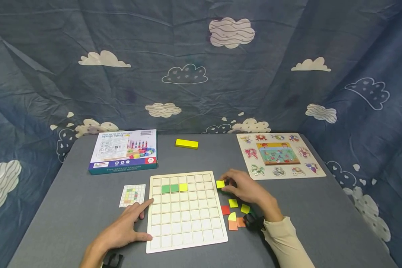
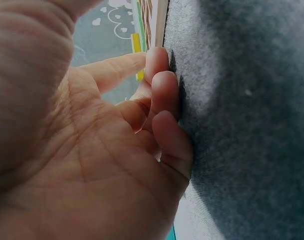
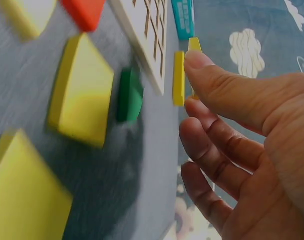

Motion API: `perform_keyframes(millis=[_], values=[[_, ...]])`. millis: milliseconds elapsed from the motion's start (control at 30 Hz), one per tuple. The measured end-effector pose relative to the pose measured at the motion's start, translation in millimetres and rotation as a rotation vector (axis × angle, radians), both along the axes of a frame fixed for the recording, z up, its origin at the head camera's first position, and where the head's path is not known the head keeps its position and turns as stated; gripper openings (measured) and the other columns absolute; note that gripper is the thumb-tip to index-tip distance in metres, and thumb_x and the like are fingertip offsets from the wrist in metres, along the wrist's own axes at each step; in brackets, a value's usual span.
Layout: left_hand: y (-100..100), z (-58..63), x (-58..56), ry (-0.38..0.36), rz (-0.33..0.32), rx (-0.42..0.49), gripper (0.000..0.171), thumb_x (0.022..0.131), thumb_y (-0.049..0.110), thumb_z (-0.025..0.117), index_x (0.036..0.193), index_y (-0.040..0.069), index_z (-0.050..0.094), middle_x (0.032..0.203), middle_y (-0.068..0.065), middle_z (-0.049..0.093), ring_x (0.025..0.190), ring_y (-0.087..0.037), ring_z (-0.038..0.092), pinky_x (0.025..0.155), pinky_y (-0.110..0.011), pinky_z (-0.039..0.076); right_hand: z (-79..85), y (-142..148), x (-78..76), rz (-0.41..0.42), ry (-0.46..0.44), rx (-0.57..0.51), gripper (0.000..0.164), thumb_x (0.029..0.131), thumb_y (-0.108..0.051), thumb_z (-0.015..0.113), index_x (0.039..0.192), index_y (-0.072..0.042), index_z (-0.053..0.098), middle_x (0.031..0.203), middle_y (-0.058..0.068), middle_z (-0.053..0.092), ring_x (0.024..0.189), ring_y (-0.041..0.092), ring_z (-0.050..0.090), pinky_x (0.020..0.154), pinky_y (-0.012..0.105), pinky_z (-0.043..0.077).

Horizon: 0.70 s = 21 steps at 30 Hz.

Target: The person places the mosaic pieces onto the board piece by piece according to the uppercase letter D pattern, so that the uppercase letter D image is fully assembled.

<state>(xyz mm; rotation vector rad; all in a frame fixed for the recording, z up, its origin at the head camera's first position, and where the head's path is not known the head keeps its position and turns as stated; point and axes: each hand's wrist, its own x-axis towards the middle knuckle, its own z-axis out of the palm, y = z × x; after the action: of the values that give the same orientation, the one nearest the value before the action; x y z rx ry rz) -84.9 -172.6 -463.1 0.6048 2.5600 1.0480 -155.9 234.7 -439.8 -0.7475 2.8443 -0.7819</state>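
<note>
A pale wooden grid board lies flat, with two green square tiles and one yellow square tile in its second row from the far side. My right hand pinches another yellow square tile between thumb and fingers, just beyond the board's right edge. In the right wrist view, that tile shows edge-on at the fingertips. At the board's left edge, my left hand touches the rim with index finger and thumb spread apart; its other fingers are bent toward the tabletop.
Right of the board lie loose yellow tiles, a red tile, orange tiles and a green piece. A pattern card is at left. Behind are a boxed set, a yellow block and a picture puzzle board.
</note>
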Motion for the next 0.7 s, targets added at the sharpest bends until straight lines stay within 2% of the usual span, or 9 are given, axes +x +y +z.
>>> perform_keyframes(millis=[333,700], values=[[-1.0,1.0,-1.4,-0.019,-0.004,0.003,0.098,0.071,0.041,0.088,0.152,0.013,0.042,0.095,0.003,0.042,0.087,-0.011,0.034,0.074,-0.028,0.03,-0.8,-36.3,-8.0,0.089,-0.015,-0.018,0.025,0.09,-0.019,0.076,0.112,-0.01,0.069,0.095,-0.001,0.063,0.077,0.008,0.052,0.069,0.025,0.045],[-1.2,-0.1,-0.2,-0.006,-0.005,-0.009,0.097,0.072,0.044,0.087,0.152,0.013,0.041,0.095,0.004,0.042,0.09,-0.011,0.035,0.079,-0.028,0.031,-3.1,-86.5,-7.8,0.201,-0.02,0.024,0.024,0.091,-0.022,0.076,0.11,-0.01,0.069,0.098,0.001,0.065,0.085,0.012,0.059,0.079,0.025,0.049]])
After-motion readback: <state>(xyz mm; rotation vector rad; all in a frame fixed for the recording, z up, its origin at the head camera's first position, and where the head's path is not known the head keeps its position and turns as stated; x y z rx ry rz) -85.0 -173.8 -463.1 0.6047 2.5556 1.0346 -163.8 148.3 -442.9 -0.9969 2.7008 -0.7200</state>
